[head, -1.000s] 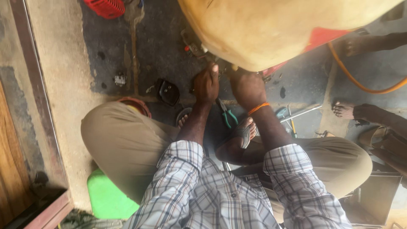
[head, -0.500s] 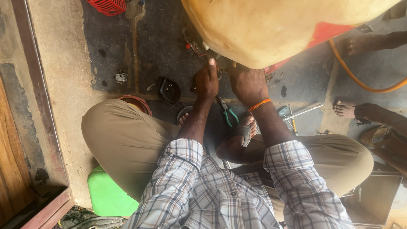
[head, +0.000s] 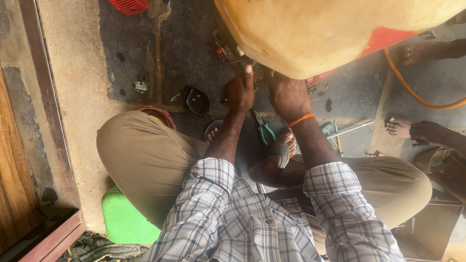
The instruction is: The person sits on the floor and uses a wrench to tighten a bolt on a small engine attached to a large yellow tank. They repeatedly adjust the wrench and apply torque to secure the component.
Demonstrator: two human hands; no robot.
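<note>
We are pressing our left hand and right hand under the yellow tank at twelve o'clock; grips hidden. Small engine parts may be slipping onto the floor.

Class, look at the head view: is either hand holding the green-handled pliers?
No. The pliers lie on the floor between the forearms, while the left hand and right hand reach under the yellow tank.

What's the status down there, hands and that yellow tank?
Left hand and right hand both up under the yellow tank, fingertips hidden, grip unclear. Tank tilted over the floor. Pliers lying loose by the foot, untouched.
</note>
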